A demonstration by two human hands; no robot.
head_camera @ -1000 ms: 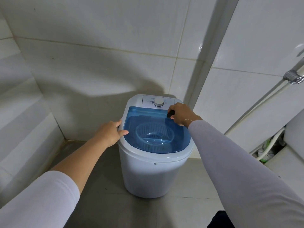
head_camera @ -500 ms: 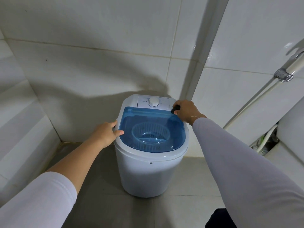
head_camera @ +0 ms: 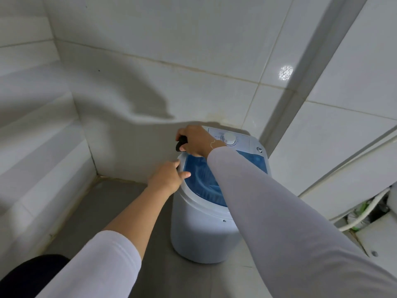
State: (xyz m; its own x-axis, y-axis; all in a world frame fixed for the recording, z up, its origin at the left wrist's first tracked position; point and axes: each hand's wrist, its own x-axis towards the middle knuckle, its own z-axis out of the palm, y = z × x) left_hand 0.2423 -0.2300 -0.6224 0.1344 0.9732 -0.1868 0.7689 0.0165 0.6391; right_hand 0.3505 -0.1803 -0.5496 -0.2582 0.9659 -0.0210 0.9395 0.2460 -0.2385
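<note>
Head view, and plenty is covered here: the right sleeve (head_camera: 257, 201) sweeps diagonally across the washing machine (head_camera: 199, 233), hiding most of its blue lid (head_camera: 199, 177) and whatever sits under it. Only a left-hand slice of the lid shows, too blurred to read the inside. The dial (head_camera: 229, 138) peeks out just past the wrist, its markings too small to make out. At the right edge of the frame a pale hose (head_camera: 363, 216) curls through a dark, cluttered gap that is hard to read.

Now the hands. The right arm reaches across the machine's top, and the right hand (head_camera: 196, 140) is over the back left of the rim, fingers curled tight round a small black object (head_camera: 181, 143); what it is, I cannot tell. The left hand (head_camera: 166, 179) grips the machine's left rim, fingers hooked over the side, thumb laid out on the lid's edge.

The machine itself stands upright on the grey floor (head_camera: 129, 211), at its far edge, close against the tiled back wall (head_camera: 150, 82).
</note>
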